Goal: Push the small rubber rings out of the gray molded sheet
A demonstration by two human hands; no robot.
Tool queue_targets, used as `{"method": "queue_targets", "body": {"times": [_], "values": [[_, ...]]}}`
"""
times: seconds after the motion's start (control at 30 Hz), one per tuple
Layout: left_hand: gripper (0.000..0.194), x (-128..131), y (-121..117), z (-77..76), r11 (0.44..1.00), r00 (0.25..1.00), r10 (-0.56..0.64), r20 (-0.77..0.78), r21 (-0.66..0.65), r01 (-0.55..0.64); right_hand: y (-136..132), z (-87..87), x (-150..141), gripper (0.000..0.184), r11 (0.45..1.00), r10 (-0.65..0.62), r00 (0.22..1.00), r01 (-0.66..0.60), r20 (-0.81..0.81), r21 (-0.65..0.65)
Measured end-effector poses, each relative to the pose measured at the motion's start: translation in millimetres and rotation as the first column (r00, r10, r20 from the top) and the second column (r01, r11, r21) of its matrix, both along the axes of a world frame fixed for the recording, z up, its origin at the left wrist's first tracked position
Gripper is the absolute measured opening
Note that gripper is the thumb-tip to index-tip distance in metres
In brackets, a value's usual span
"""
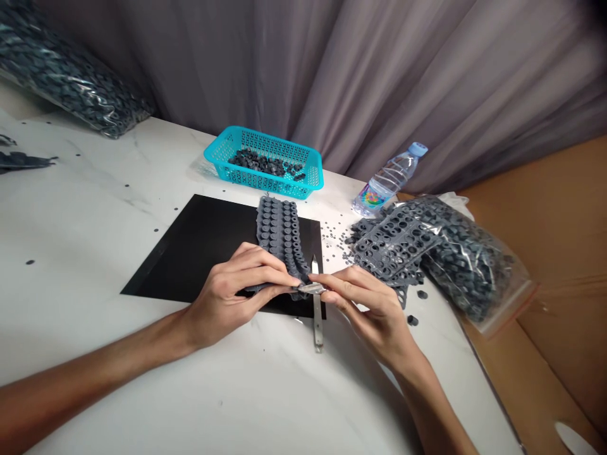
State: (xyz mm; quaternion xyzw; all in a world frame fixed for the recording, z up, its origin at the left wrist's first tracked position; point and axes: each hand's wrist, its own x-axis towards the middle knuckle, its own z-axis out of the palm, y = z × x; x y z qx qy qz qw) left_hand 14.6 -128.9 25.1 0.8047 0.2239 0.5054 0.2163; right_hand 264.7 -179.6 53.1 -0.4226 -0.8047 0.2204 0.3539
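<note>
My left hand point(241, 284) is closed in a pinch at the near end of a dark grey moulded sheet point(277, 227) with rows of round knobs. That end of the sheet curls up, and my fingers hide part of it. In my right hand point(367, 297), thumb and fingers pinch a small shiny pointed metal tool point(312, 288). Its tip meets the sheet's edge beside my left fingertips. Under my hands lies a black mat point(190, 246). A slim metal knife point(317, 322) rests across the mat's right edge, pointing away from me.
Beyond the mat stands a blue basket point(265, 183) holding small dark pieces. A water bottle point(391, 180) tilts at the back right. Perforated grey sheets point(393, 243) and a clear bag of grey parts point(467, 265) lie right. Another filled bag point(71, 82) sits far left.
</note>
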Motion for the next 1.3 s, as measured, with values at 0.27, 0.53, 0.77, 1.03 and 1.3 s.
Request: {"method": "queue_targets", "body": {"times": [0.27, 0.53, 0.77, 1.03, 1.3], "values": [[0.019, -1.0, 0.8, -1.5, 1.000, 1.000, -0.014, -0.004, 0.019, 0.014, 1.5, 0.7, -0.9, 0.040, 0.999, 0.008, 1.000, -0.009, 0.017, 0.035], [0.015, -0.1, 0.4, -2.1, 1.000, 1.000, -0.024, -0.003, -0.010, 0.024, 0.8, 1.0, -0.8, 0.040, 0.999, 0.020, 0.999, -0.021, 0.028, 0.050], [0.014, -0.5, 1.0, -2.3, 1.000, 1.000, -0.022, -0.006, -0.010, 0.022, 0.3, 0.0, -0.5, 0.039, 0.999, 0.028, 0.999, -0.029, 0.029, 0.043], [0.014, -1.0, 1.3, -4.0, 1.000, 1.000, -0.025, -0.013, -0.003, 0.025, 1.2, -0.7, -0.7, 0.037, 0.998, 0.038, 0.999, -0.039, 0.031, 0.044], [0.017, -1.2, 0.9, -3.5, 0.999, 0.999, -0.036, -0.010, 0.004, 0.036, 1.1, 0.1, -1.4, 0.037, 0.998, 0.039, 0.999, -0.040, 0.023, 0.045]]}}
